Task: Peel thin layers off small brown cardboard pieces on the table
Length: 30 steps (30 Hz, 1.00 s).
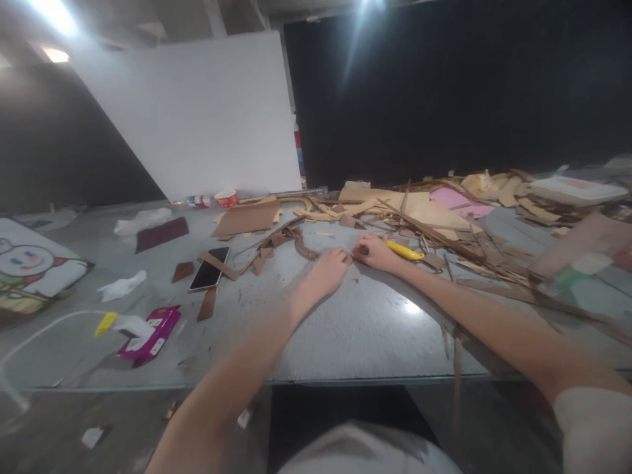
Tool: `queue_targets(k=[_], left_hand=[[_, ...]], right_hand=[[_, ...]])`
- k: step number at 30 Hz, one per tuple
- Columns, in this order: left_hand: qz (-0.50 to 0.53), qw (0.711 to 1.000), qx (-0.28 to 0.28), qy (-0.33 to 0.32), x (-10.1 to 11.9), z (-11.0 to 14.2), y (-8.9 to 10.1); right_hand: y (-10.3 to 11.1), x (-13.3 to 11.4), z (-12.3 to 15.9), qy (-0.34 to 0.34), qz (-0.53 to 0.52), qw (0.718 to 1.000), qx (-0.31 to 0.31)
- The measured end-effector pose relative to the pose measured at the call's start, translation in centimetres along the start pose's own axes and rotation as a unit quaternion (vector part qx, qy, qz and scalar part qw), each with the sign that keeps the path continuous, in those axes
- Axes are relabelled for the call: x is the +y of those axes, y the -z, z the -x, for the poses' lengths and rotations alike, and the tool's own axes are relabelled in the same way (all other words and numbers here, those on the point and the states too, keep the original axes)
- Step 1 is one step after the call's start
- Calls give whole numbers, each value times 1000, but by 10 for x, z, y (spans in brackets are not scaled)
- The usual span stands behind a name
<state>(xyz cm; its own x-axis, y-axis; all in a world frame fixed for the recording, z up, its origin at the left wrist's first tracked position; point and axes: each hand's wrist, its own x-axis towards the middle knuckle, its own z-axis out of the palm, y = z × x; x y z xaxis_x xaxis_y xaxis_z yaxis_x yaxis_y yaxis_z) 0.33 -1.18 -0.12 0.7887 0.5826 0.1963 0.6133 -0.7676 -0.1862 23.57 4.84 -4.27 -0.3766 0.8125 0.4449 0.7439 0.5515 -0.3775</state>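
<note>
My left hand [333, 268] and my right hand [374, 250] meet over the middle of the grey table, fingertips almost touching. The fingers of both are bent and closed. Something small and dark brown shows at the right fingers, but its kind is too blurred to tell. What the left fingers pinch is hidden. Just behind my right wrist lies a yellow utility knife [405, 251]. A curved brown strip [305, 246] rests beyond my left hand, beside a heap of brown scraps [266, 253].
A phone [210, 270] with a brown strip across it lies to the left, near a magenta wipes pack [151, 336]. Tan and brown sheets and offcuts [419, 210] pile up behind and to the right. A paper cup [226, 197] stands by the white board [197, 112].
</note>
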Motion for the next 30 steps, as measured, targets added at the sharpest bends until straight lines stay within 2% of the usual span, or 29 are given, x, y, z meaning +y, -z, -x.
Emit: queue_targets(k=[7,13,18,26,30], left_hand=[[6,1000,1,1,-2,-1,-4],[16,1000,3,5,-1,-1,-3],[18,1000,9,7,-1,-1,-3],[21,1000,-1,11,-1,-2,-5],[54,998,6,17,-4,-3,-11]], right_hand=[[11,1,4,35,6,999,8],[12,12,3,101,-4,995,15],[17,8,5,167,-5,986,18],[38,-6,1,296,79,950,-57],[42,-6,-2,312,82,944,-69]])
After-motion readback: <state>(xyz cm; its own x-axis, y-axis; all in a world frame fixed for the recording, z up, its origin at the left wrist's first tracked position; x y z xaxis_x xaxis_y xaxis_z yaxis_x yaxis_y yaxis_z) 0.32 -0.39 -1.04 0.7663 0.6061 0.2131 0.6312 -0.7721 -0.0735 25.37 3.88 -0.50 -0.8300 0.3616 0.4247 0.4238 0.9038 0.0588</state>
